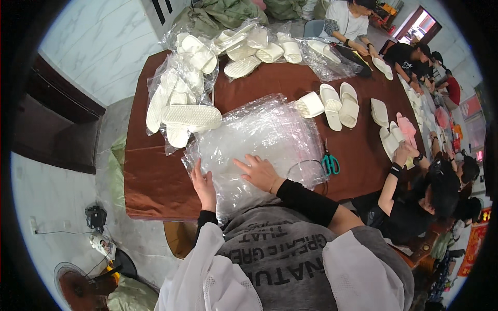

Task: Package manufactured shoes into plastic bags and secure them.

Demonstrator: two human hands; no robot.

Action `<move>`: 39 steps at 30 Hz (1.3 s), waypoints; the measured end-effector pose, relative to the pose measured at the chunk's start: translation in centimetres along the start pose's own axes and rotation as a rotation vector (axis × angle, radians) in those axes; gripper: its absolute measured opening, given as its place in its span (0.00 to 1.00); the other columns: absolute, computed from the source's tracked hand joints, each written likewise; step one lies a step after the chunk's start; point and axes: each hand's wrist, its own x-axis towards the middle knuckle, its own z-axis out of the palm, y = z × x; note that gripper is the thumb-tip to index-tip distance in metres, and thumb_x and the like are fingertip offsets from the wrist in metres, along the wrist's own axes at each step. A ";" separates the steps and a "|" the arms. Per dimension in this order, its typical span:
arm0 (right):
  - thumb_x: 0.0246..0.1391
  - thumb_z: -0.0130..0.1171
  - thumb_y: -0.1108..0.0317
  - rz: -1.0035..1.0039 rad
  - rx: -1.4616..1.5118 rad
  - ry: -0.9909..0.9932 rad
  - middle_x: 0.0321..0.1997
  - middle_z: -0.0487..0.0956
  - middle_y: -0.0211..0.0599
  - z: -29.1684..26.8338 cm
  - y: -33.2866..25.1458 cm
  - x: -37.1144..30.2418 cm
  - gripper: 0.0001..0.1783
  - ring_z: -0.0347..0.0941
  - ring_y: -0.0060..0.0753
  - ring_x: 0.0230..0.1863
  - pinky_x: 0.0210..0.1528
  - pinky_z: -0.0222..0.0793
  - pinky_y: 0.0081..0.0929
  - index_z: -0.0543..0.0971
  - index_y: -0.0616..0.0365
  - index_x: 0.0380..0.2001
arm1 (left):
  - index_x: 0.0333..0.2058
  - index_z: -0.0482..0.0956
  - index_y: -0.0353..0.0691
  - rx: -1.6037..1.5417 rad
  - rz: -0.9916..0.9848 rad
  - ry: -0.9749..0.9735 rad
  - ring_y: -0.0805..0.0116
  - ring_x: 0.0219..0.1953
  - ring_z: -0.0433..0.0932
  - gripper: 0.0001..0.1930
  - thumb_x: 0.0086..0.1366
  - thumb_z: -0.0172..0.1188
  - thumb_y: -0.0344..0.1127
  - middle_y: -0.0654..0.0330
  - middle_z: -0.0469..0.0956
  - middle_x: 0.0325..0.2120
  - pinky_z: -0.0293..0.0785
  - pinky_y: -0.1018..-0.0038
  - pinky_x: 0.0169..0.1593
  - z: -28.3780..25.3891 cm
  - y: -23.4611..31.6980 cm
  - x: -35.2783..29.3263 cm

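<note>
A stack of clear plastic bags [244, 129] lies flat in front of me on the brown tablecloth. My left hand [203, 184] is at the stack's left edge, fingers spread and pointing away from me. Over the middle of the bags my right hand [259, 173] rests with its fingers apart, and nothing shows in its grasp. Just beyond the stack's far left corner, a white slipper [192, 117] lies on top of other bagged slippers. Right of the stack sit teal-handled scissors [330, 164]. Several loose white slippers [332, 106] stand past the far right corner of the bags.
Bagged white slippers [241, 44] spread along the far edge of the brown-covered table [150, 186]. A co-worker at right handles a white slipper [386, 142] beside a pink one [407, 128]. Another person [347, 23] works at the far right. A fan [78, 285] stands lower left.
</note>
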 end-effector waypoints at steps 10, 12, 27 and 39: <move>0.56 0.53 0.47 0.010 -0.315 0.140 0.71 0.51 0.49 -0.1 1.7 -0.4 0.37 0.50 0.59 0.69 0.60 0.52 0.66 0.56 0.35 0.67 | 0.64 0.59 0.54 0.758 0.332 -0.073 0.51 0.71 0.41 0.33 0.61 0.59 0.34 0.58 0.47 0.69 0.35 0.40 0.66 -0.5 3.5 -1.0; 0.56 0.52 0.46 0.129 -0.166 0.034 0.71 0.51 0.49 0.0 1.3 -0.1 0.37 0.49 0.59 0.69 0.60 0.51 0.67 0.55 0.35 0.67 | 0.66 0.57 0.54 0.811 0.307 -0.111 0.50 0.71 0.39 0.32 0.64 0.56 0.41 0.57 0.45 0.69 0.36 0.41 0.66 0.3 2.5 -0.9; 0.56 0.52 0.48 -0.050 -0.344 0.213 0.66 0.63 0.39 -0.1 9.1 1.3 0.28 0.58 0.48 0.66 0.58 0.54 0.66 0.68 0.41 0.59 | 0.66 0.56 0.52 0.864 0.168 -0.203 0.47 0.70 0.40 0.32 0.65 0.49 0.53 0.55 0.44 0.69 0.36 0.43 0.67 2.1 -2.9 -2.4; 0.55 0.53 0.67 -0.399 0.001 0.214 0.40 0.77 0.40 -7.3 -4.9 23.3 0.09 0.76 0.46 0.40 0.40 0.72 0.41 0.77 0.53 0.40 | 0.65 0.58 0.55 0.796 0.113 -0.178 0.50 0.70 0.41 0.34 0.62 0.53 0.54 0.55 0.45 0.69 0.37 0.44 0.67 0.3 -2.6 -2.5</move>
